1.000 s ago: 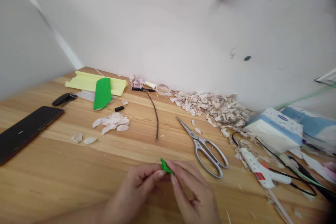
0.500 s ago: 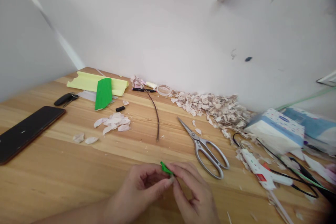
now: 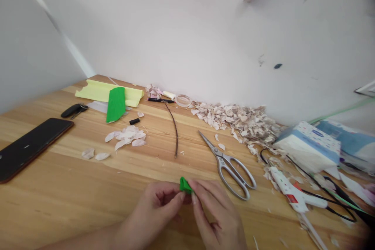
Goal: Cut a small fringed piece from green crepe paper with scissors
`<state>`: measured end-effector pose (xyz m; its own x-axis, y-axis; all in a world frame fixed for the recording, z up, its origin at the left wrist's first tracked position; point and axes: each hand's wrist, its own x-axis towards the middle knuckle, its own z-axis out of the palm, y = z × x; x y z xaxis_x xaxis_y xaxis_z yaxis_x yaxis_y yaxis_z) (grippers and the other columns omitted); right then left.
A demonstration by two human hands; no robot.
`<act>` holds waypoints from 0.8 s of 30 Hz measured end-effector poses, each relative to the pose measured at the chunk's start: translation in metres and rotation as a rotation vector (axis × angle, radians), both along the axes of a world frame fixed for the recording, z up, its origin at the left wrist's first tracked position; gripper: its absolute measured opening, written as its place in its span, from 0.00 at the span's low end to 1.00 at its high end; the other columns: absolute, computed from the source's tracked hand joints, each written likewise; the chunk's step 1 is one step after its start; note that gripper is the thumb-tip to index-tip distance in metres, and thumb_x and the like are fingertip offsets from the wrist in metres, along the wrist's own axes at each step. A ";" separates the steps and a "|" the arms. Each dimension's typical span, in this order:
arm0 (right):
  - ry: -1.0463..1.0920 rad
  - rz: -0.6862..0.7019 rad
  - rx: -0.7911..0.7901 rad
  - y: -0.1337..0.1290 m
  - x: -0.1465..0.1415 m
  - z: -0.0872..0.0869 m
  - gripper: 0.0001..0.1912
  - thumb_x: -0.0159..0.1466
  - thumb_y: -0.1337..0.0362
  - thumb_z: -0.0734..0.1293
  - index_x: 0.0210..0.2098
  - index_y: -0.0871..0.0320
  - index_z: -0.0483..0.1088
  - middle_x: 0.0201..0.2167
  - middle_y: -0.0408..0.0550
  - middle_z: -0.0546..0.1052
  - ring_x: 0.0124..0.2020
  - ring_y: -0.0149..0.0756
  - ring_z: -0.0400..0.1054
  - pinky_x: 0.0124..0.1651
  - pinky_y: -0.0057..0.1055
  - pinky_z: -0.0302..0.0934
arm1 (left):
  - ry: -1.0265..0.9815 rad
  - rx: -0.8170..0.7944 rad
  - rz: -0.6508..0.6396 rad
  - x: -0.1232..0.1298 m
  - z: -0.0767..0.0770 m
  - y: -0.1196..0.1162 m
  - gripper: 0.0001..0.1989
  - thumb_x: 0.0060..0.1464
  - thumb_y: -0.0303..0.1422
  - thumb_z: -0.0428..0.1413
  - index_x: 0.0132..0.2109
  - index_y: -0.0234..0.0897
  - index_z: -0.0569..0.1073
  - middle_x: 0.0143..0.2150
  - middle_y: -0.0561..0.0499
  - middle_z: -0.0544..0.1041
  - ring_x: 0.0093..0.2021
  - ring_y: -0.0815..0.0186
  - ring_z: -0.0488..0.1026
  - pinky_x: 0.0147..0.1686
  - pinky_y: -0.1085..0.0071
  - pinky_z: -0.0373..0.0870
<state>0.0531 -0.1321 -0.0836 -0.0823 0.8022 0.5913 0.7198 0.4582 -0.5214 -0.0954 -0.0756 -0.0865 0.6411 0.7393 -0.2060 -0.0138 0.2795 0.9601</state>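
Observation:
A small folded piece of green paper (image 3: 185, 185) is pinched between my two hands near the table's front. My left hand (image 3: 161, 205) grips its left side with thumb and fingers. On its right side, the fingertips of my right hand (image 3: 215, 211) are closed on it. Silver scissors (image 3: 227, 166) lie just beyond my right hand, blades pointing away to the left. A thin brown twig (image 3: 173, 131) rests on the wood past the hands. Farther back, a larger green paper strip (image 3: 116, 105) lies over a pale yellow sheet (image 3: 95, 91).
White petal-like flakes (image 3: 127, 136) lie left of the twig, with a large heap (image 3: 243, 119) along the wall. At left are a phone (image 3: 32, 146) and a key fob (image 3: 72, 110). A glue gun (image 3: 288, 189) with cables and a tissue pack (image 3: 310, 144) crowd the right.
The green paper between my fingers now shows more of its surface and looks more opened up. My left thumb has drawn back slightly to the left.

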 end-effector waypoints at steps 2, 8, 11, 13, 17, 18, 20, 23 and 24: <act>-0.056 -0.002 0.067 0.001 0.000 0.002 0.25 0.57 0.79 0.60 0.53 0.58 0.64 0.40 0.53 0.74 0.40 0.38 0.68 0.40 0.34 0.68 | 0.010 0.046 0.005 0.000 0.001 -0.001 0.14 0.52 0.41 0.53 0.35 0.38 0.80 0.26 0.51 0.77 0.29 0.65 0.70 0.30 0.74 0.68; -0.150 -0.010 0.094 0.002 -0.002 0.004 0.22 0.57 0.78 0.60 0.50 0.63 0.67 0.39 0.56 0.75 0.39 0.38 0.68 0.39 0.34 0.69 | 0.007 0.099 0.005 0.000 0.000 -0.001 0.15 0.53 0.40 0.52 0.35 0.37 0.80 0.26 0.51 0.77 0.30 0.64 0.71 0.31 0.74 0.67; -0.155 -0.010 0.098 0.002 -0.003 0.003 0.21 0.57 0.78 0.59 0.50 0.64 0.68 0.40 0.56 0.76 0.39 0.39 0.68 0.39 0.34 0.69 | -0.024 0.124 0.004 0.000 -0.004 -0.001 0.14 0.54 0.39 0.52 0.34 0.37 0.80 0.26 0.51 0.77 0.31 0.64 0.71 0.33 0.73 0.67; -0.149 -0.004 0.091 0.002 -0.003 0.003 0.22 0.57 0.79 0.59 0.50 0.62 0.67 0.40 0.55 0.76 0.39 0.39 0.68 0.39 0.34 0.69 | -0.041 0.115 0.001 -0.001 -0.005 -0.002 0.14 0.54 0.39 0.52 0.35 0.38 0.80 0.26 0.52 0.77 0.30 0.65 0.71 0.32 0.73 0.67; -0.130 0.008 0.082 0.003 -0.002 0.003 0.23 0.57 0.79 0.59 0.50 0.61 0.68 0.39 0.54 0.76 0.39 0.38 0.69 0.39 0.34 0.69 | -0.059 0.096 -0.018 -0.002 -0.003 -0.001 0.13 0.53 0.38 0.53 0.35 0.37 0.79 0.26 0.52 0.76 0.29 0.65 0.71 0.31 0.74 0.67; -0.130 0.012 0.080 0.004 -0.002 0.004 0.23 0.57 0.79 0.59 0.50 0.61 0.68 0.39 0.55 0.76 0.39 0.38 0.69 0.39 0.33 0.69 | -0.056 0.097 -0.016 -0.003 -0.002 -0.001 0.13 0.53 0.39 0.53 0.34 0.37 0.79 0.25 0.51 0.76 0.30 0.64 0.71 0.31 0.74 0.67; -0.134 0.024 0.074 0.003 -0.002 0.005 0.23 0.57 0.78 0.59 0.50 0.61 0.68 0.40 0.55 0.76 0.39 0.38 0.69 0.38 0.33 0.69 | -0.041 0.099 -0.003 -0.002 0.000 0.000 0.14 0.53 0.39 0.53 0.32 0.36 0.79 0.24 0.51 0.76 0.30 0.63 0.71 0.30 0.73 0.68; -0.121 0.033 0.065 0.002 -0.004 0.006 0.23 0.56 0.79 0.59 0.50 0.60 0.68 0.40 0.54 0.76 0.38 0.38 0.69 0.38 0.33 0.69 | -0.008 0.112 0.035 -0.001 0.000 0.001 0.16 0.53 0.40 0.52 0.28 0.35 0.79 0.23 0.51 0.76 0.29 0.64 0.71 0.30 0.73 0.68; -0.101 0.035 0.061 0.002 -0.004 0.007 0.23 0.56 0.79 0.59 0.49 0.60 0.68 0.40 0.54 0.76 0.38 0.38 0.69 0.38 0.32 0.69 | 0.003 0.116 0.042 0.000 0.000 0.001 0.16 0.53 0.40 0.52 0.28 0.35 0.78 0.24 0.51 0.76 0.29 0.64 0.71 0.30 0.74 0.68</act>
